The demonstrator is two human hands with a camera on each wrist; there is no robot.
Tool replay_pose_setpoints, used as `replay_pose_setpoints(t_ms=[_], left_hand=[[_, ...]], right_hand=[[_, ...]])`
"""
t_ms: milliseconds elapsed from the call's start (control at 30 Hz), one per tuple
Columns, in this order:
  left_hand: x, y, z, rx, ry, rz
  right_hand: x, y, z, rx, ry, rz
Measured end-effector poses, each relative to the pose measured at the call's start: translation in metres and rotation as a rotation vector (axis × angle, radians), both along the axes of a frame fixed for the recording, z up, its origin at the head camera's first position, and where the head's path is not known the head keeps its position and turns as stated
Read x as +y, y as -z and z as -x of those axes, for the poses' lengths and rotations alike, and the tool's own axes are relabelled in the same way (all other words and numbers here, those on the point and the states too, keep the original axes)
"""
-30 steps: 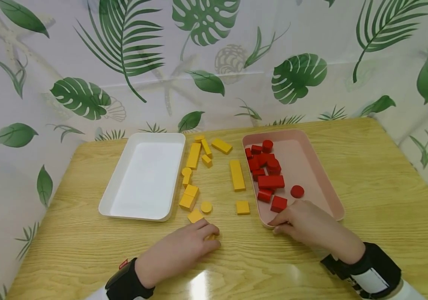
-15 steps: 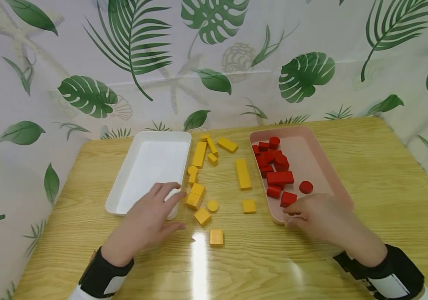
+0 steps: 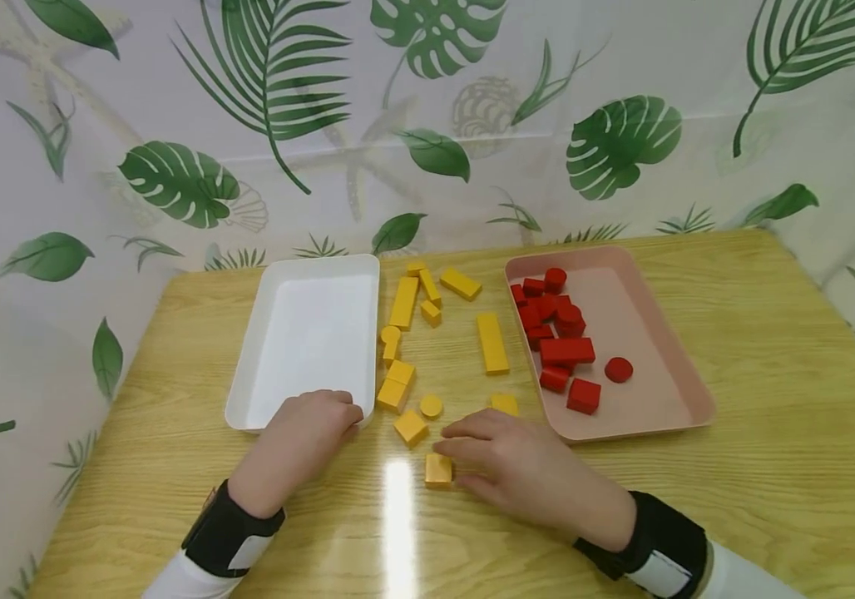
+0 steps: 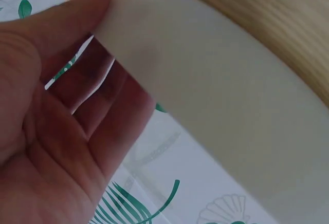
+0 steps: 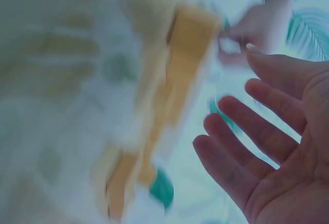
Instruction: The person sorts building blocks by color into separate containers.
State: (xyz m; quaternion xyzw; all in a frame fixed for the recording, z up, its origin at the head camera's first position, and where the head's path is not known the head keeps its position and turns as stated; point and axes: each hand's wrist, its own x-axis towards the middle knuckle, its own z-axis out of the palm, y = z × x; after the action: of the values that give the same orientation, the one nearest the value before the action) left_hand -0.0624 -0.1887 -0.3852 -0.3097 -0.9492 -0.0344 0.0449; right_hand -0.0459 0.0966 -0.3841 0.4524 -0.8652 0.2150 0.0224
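The left hand (image 3: 300, 449) pinches the near right corner of the white tray (image 3: 308, 333). In the left wrist view its thumb lies against the outside of the tray wall (image 4: 221, 80), with the fingers on the inner side. Over the table the right hand (image 3: 517, 466) reaches leftward, fingers spread and relaxed, holding nothing. Its fingertips are right at a yellow cube (image 3: 438, 472). Just beyond lie another yellow block (image 3: 410, 428) and a yellow disc (image 3: 431, 406). A flat yellow square (image 3: 504, 404) is partly hidden behind the right hand.
Right of centre stands a pink tray (image 3: 652, 333) with several red blocks (image 3: 566, 351) along its left side. Between the trays lie several more yellow blocks, including a long one (image 3: 492, 344) and a stacked-looking pair (image 3: 396, 386). A leaf-patterned cloth (image 3: 472, 166) hangs behind the table.
The left hand has left the yellow cube and moved left to grip the white tray's corner. The right hand has let go of the pink tray's near rim and moved left to the yellow cube.
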Motion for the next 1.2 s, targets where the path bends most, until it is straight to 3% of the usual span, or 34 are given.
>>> replay_pose_setpoints(t_ms=[300, 533, 700, 867, 1000, 1200], left_hand=[[0.007, 0.001, 0.000, 0.077, 0.015, 0.015], [0.007, 0.003, -0.004, 0.069, 0.019, 0.001], [0.008, 0.001, -0.003, 0.035, 0.013, 0.000], [0.008, -0.002, -0.003, 0.029, 0.003, 0.030], [0.006, -0.004, -0.004, 0.057, -0.005, 0.043], [0.003, -0.002, -0.006, 0.081, -0.006, 0.023]], right_hand=[[-0.026, 0.008, -0.001, -0.091, -0.067, -0.116], [-0.027, 0.002, 0.002, -0.127, -0.071, -0.093], [-0.036, -0.024, 0.021, -0.020, -0.033, 0.017], [-0.068, -0.045, 0.050, 0.083, -0.018, 0.074], [-0.106, -0.043, 0.073, 0.111, -0.047, 0.025], [-0.154, -0.023, 0.091, 0.070, -0.085, -0.180]])
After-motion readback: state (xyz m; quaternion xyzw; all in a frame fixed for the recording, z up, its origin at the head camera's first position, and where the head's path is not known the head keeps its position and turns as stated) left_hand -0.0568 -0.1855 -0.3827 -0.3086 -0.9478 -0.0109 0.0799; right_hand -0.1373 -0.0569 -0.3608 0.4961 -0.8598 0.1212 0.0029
